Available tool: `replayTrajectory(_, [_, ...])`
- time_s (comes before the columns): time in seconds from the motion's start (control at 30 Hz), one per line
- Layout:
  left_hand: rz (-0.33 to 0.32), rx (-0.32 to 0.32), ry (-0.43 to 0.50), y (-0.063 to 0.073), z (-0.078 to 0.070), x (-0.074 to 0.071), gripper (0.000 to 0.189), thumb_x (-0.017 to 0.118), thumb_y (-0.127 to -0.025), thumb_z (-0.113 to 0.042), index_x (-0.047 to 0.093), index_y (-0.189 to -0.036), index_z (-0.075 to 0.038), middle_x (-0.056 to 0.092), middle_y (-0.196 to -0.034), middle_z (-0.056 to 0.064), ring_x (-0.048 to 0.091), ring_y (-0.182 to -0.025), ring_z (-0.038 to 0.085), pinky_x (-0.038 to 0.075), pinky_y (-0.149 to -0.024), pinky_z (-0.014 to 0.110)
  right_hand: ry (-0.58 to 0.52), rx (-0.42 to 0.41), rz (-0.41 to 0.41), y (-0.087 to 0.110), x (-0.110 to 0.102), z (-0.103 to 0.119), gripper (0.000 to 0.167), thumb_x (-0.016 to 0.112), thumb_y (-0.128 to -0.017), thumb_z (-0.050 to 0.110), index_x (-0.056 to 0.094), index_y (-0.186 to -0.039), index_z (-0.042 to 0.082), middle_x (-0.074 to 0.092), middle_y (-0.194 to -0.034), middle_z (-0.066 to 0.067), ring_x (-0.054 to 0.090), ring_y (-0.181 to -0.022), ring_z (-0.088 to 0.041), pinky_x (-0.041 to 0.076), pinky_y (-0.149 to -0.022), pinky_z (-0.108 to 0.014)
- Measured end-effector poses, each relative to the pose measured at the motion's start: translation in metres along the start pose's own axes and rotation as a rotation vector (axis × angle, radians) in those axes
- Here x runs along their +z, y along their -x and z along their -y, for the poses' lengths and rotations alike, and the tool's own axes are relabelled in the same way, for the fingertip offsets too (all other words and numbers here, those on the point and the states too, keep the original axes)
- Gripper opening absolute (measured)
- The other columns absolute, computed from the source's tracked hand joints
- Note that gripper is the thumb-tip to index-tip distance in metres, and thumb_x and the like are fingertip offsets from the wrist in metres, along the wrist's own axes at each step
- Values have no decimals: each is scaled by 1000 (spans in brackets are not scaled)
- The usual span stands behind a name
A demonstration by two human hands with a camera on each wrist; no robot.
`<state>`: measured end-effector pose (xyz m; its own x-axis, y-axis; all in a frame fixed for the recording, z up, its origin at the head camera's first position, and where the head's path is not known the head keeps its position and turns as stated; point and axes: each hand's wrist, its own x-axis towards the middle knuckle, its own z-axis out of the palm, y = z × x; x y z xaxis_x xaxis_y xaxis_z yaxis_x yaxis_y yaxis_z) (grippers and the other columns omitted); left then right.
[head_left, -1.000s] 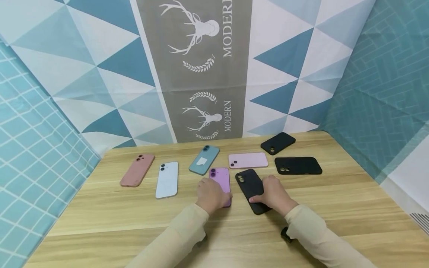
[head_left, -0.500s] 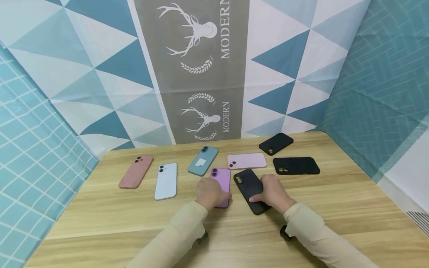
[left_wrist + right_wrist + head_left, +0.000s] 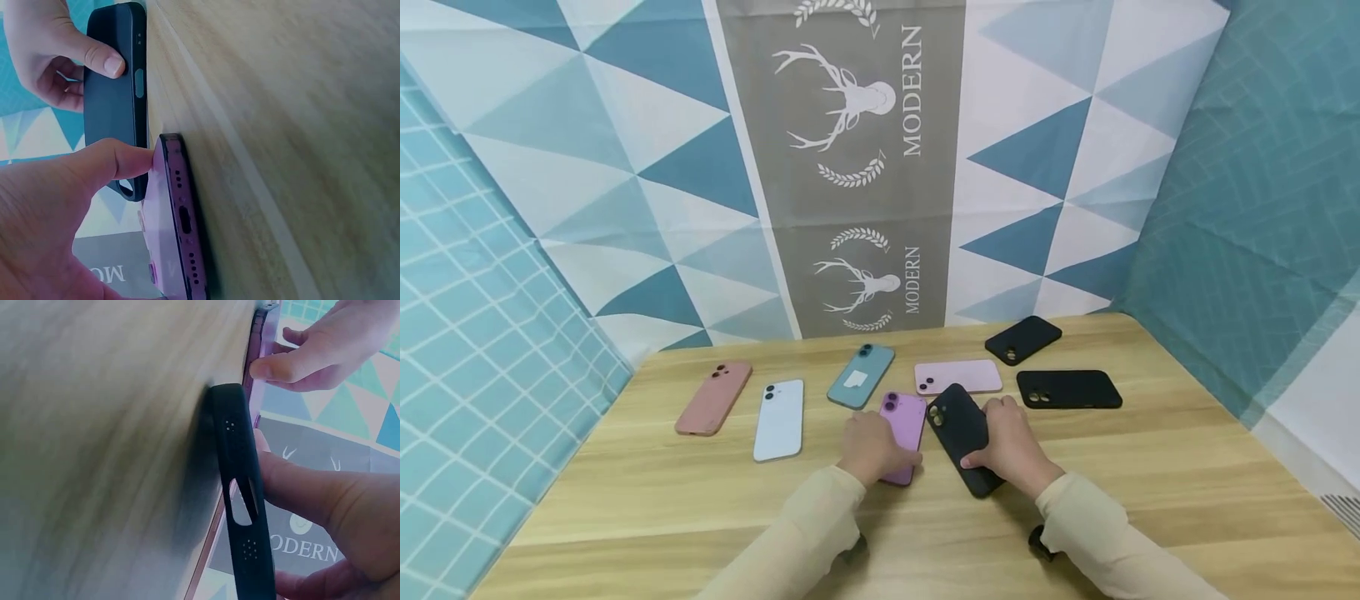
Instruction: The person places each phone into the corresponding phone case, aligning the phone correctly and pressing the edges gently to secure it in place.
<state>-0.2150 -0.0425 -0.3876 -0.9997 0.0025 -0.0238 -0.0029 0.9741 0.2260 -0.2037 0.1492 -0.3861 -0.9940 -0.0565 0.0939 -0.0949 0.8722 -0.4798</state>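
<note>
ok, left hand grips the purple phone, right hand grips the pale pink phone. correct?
Not the right hand: it grips a black phone case, as the head view shows. The pale pink phone lies farther back with neither hand on it. The rest holds: the left hand grips the purple phone.

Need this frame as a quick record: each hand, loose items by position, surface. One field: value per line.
left hand: grips purple phone
right hand: grips held black case
loose, left side: dusty-pink phone, white phone, blue phone
loose, beyond held case: light-pink phone
loose, right side: rear black case, front black case
surface: wood-grain table
</note>
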Motion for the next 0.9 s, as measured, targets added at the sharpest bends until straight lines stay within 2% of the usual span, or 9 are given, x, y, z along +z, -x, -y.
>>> replayTrajectory(0.27, [-5, -9, 74, 3, 5, 2, 74, 85, -56, -49, 59, -95, 8, 57, -87, 18, 51, -79, 27, 49, -65, 38, -23, 5, -20, 4, 5, -3, 76, 93, -56, 24, 55, -112, -11, 56, -104, -22, 53, -96, -30, 49, -90, -46])
replayTrajectory(0.47, [17, 2, 74, 3, 6, 0, 73, 85, -57, -48, 59, -94, 9, 55, -87, 18, 50, -78, 26, 48, -64, 38, 0, -3, -27, 3, 4, -2, 75, 93, -56, 24, 55, -111, -10, 57, -104, -21, 53, -96, -30, 49, -88, -46])
replayTrajectory(0.73, [9, 17, 72, 2, 8, 2, 68, 85, -55, -50, 59, -84, 6, 53, -82, 15, 47, -75, 25, 44, -61, 36, -4, 6, -32, 3, 5, -1, 73, 94, -56, 22, 55, -110, -9, 57, -105, -20, 53, -99, -31, 49, -90, -46])
replayTrajectory(0.9, [10, 8, 74, 2, 8, 1, 72, 86, -55, -52, 59, -88, 7, 53, -83, 16, 48, -74, 25, 45, -61, 36, -4, 8, -20, 2, 5, -3, 72, 93, -56, 23, 55, -108, -8, 57, -104, -19, 53, -97, -30, 49, -89, -46])
